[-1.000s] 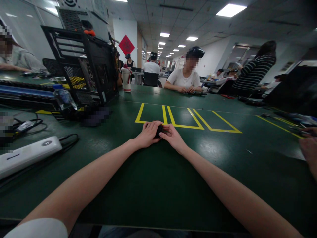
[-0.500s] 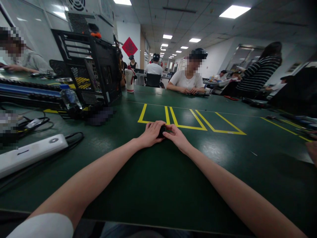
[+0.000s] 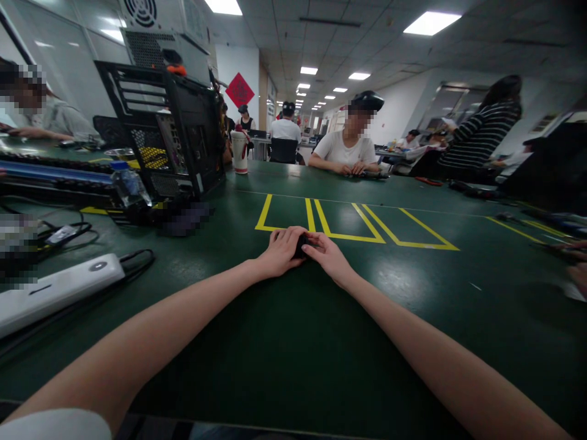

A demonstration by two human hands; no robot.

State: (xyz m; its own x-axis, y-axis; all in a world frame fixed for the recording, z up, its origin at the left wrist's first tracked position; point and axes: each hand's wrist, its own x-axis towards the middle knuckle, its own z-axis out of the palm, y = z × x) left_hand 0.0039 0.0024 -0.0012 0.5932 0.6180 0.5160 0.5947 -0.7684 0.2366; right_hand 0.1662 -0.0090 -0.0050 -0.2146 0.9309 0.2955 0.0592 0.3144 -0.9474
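A small black object (image 3: 300, 245) rests at the middle of the green table (image 3: 293, 342), mostly covered by my hands, so its kind is hard to make out. My left hand (image 3: 283, 252) is curled over its left side and top. From the right, my right hand (image 3: 328, 255) closes on it with thumb and fingers. Just beyond my fingertips, yellow tape outlines (image 3: 351, 235) mark the table top.
At left stand an open black computer case (image 3: 178, 128), a water bottle (image 3: 128, 183) and a white power strip (image 3: 68, 287) with cable. A cup (image 3: 239, 151) is farther back. A person (image 3: 346, 146) sits opposite; another person's hand (image 3: 578, 269) shows at the right edge.
Both hands stay on the black object with hardly any movement. The view has shifted slightly, and the other person's hand at the right edge has moved.
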